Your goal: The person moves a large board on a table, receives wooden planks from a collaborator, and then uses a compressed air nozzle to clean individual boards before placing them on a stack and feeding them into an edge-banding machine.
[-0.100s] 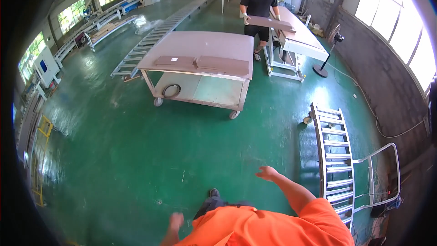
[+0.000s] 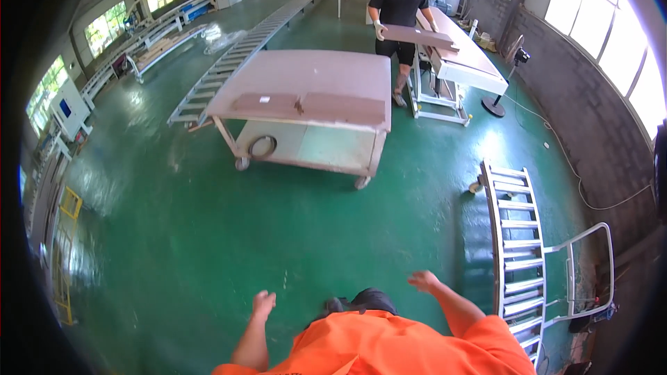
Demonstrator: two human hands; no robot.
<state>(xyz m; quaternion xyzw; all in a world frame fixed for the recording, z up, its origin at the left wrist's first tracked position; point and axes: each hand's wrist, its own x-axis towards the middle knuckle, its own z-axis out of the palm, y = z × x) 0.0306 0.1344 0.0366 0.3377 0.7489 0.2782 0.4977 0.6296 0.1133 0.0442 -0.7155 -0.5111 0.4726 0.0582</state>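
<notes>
My left hand [image 2: 264, 303] hangs in the air over the green floor, its fingers loosely bent and a little apart, holding nothing. On the other side, my right hand [image 2: 424, 280] is held out with loosely stretched fingers, also empty. Neither touches anything; the right one is nearest to a roller conveyor [image 2: 521, 244]. Ahead stands a wheeled cart [image 2: 313, 69] with a brown top. Two flat brown boards or low stacks, a left one [image 2: 264, 105] and a right one [image 2: 344, 107], lie along its near edge.
Behind the cart, a person [image 2: 399, 7] in black with white gloves holds a brown board [image 2: 420, 36] beside a long table [image 2: 472, 62]. A coiled hose [image 2: 262, 146] lies on the cart's lower shelf. A floor fan [image 2: 495, 106] and a cable [image 2: 578, 182] are at right.
My left hand has swung forward and up, while my right hand has shifted slightly right and down. The cart appears slightly nearer and lower in view.
</notes>
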